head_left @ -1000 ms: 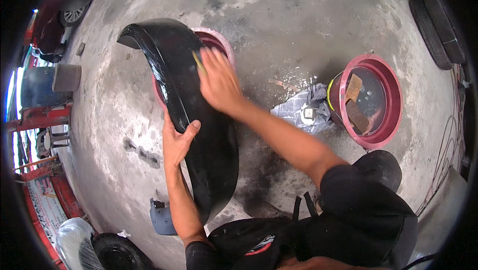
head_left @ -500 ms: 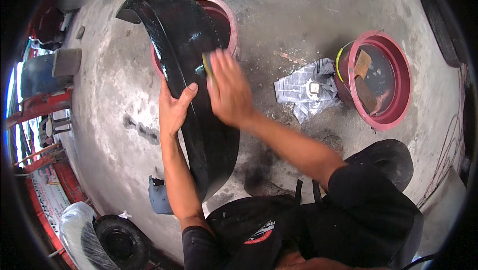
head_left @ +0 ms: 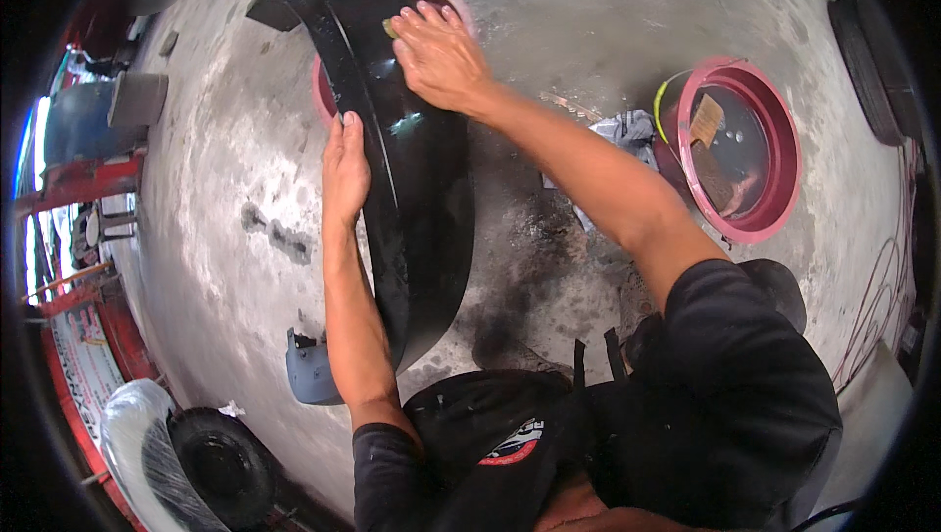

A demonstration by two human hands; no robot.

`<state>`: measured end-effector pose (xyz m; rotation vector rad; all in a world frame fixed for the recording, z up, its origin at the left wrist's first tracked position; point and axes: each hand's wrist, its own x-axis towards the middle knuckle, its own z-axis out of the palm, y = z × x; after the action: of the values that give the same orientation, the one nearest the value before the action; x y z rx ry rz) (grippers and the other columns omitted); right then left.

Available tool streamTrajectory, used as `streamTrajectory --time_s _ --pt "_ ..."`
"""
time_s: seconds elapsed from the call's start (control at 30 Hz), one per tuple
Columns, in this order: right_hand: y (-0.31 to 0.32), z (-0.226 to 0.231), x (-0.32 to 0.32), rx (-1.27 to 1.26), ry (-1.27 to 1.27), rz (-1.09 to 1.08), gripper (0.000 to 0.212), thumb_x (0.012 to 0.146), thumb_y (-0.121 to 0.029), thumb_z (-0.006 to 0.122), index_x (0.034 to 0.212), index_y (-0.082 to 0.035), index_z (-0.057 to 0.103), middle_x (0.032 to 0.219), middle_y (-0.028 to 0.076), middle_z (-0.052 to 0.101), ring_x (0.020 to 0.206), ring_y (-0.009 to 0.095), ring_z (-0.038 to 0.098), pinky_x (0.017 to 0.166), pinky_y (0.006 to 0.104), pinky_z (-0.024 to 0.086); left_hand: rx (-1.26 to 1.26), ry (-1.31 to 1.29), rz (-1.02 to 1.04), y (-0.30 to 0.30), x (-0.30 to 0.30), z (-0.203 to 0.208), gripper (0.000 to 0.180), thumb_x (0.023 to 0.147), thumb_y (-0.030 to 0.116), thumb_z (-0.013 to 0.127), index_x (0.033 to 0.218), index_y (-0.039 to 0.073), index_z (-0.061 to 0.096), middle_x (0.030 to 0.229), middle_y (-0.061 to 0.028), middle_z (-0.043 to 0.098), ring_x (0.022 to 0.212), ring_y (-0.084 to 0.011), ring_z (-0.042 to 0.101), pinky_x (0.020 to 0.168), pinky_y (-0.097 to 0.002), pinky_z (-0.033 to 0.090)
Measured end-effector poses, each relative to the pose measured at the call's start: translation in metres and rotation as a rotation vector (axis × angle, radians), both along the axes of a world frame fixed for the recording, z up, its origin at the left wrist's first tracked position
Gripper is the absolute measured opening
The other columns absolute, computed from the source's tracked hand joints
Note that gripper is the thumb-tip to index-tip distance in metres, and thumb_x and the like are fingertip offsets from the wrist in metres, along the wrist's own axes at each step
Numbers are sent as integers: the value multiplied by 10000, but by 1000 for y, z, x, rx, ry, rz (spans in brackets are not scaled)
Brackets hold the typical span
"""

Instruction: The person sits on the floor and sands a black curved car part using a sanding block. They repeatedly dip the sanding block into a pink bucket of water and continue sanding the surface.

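A long, curved, glossy black fender (head_left: 421, 199) stretches away from my body, its far part over a pink basin (head_left: 322, 91). Wet-looking highlights show on its surface. My left hand (head_left: 346, 174) is closed on the fender's left edge, its fingertips pointing away from me; part of the grip is hidden. Near the far right of the panel, my right hand (head_left: 439, 56) presses flat on a small yellow-green pad (head_left: 390, 29). Only the pad's left end shows past the fingers.
At right stands a pink bucket (head_left: 790, 169) of water holding brown sheets (head_left: 707, 120). Crumpled grey cloth (head_left: 627, 130) lies beside it, partly behind my right arm. A grey plastic part (head_left: 314, 377) is near my left forearm; a tyre (head_left: 221, 463) sits lower left.
My right hand has slid the pad farther away along the fender. My left hand has shifted slightly up the edge, and its thumb no longer lies spread across the top.
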<state>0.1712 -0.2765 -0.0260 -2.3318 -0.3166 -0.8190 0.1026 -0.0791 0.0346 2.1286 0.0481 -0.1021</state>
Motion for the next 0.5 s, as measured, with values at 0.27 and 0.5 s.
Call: streamTrajectory --time_s 0.27,0.5 --pt "81 -30 -261 176 160 294 611 951 -234 580 1484 44 474 1560 261 437 1506 405 337 1237 622 166 -656 303 184 5 -4 -8 668 1076 480 495 1474 -57 493 1491 -156 533 1303 -234 572 1094 -336 447" --pt "35 15 -30 101 -25 22 483 1019 -243 469 1428 5 541 1513 195 518 1423 356 451 1182 601 296 -627 320 116 6 -1 -20 672 1083 495 470 1485 -43 488 1476 -137 550 1318 -217 548 1117 -327 418"
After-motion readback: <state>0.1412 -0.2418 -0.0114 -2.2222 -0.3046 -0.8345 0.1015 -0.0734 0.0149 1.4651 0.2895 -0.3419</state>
